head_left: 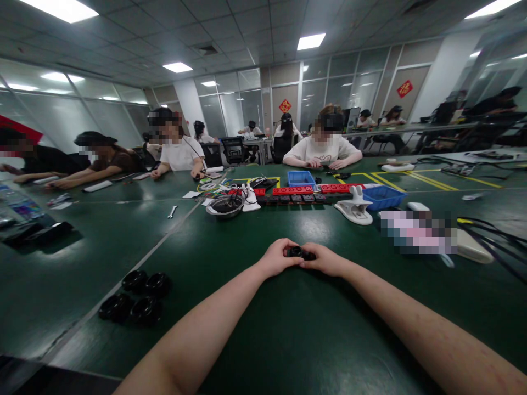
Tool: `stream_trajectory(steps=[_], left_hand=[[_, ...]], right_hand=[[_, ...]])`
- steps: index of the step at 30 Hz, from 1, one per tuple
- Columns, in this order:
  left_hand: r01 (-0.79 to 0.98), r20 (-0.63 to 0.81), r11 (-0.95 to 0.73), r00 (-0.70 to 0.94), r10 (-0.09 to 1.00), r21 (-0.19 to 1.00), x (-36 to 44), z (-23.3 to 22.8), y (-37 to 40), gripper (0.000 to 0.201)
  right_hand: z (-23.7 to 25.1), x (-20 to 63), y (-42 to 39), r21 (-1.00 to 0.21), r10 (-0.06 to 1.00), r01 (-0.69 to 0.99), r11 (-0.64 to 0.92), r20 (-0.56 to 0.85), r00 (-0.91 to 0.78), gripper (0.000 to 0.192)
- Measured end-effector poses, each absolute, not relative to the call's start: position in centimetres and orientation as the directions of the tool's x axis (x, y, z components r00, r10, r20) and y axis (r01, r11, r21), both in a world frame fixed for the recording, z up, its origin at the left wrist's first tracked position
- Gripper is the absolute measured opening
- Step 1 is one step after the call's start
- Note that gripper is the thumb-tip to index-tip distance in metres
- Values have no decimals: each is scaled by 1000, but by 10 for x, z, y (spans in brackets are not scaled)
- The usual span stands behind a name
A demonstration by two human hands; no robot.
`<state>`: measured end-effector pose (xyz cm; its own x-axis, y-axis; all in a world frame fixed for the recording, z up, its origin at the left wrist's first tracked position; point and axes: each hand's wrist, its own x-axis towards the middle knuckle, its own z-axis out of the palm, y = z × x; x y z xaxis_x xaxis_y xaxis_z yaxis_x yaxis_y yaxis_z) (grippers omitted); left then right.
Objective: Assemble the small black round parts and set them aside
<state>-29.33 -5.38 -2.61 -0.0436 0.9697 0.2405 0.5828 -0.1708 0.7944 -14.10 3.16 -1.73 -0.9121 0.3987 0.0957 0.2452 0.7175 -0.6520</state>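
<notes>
Head view: two hands [282, 257] [325, 259] round one black part [297, 252], four black rings [135, 296] aside.

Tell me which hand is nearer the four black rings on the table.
Left. The left hand is right of and beyond the black rings; the right hand lies farther right, both gripping a small black part.

Evenly lit indoor scene under bright white ceiling panels [311, 41], which blow out to pure white. Their glare lies in soft pale patches on the glossy green table [247, 307]. Shadows are faint and diffuse beneath the forearms. Strong wide-angle distortion bends ceiling lines and table edges near the frame borders. Distant figures look soft, perhaps slightly out of focus; several areas are pixelated
</notes>
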Motion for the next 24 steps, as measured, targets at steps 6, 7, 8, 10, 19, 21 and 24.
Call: stream_trajectory(steps=[6,7,8,10,19,21,24], left_hand=[[592,239,-157,-63,969,791,-292,-26,-54,38],[595,239,-152,-70,968,789,-291,-26,-55,38],[597,240,-148,-77,968,788,-290,-27,-55,37],[600,244,-140,-96,965,788,-288,-26,-56,36],[703,286,-10,-276,917,711,-275,-23,-59,33],[725,308,11,-306,901,689,-273,-23,-58,33],[739,335,15,-324,885,673,-273,-25,-58,32]], right_hand=[[-20,-141,32,-672,407,245,699,93,-909,22],[-20,-141,32,-678,413,246,692,93,-906,22],[-20,-142,32,-686,423,252,682,89,-902,21],[-20,-143,31,-707,454,277,651,70,-888,21],[-29,-152,21,-532,668,511,675,146,-730,23],[-30,-155,16,-452,700,576,681,170,-694,19],[-29,-158,8,-366,729,642,674,188,-658,14]])
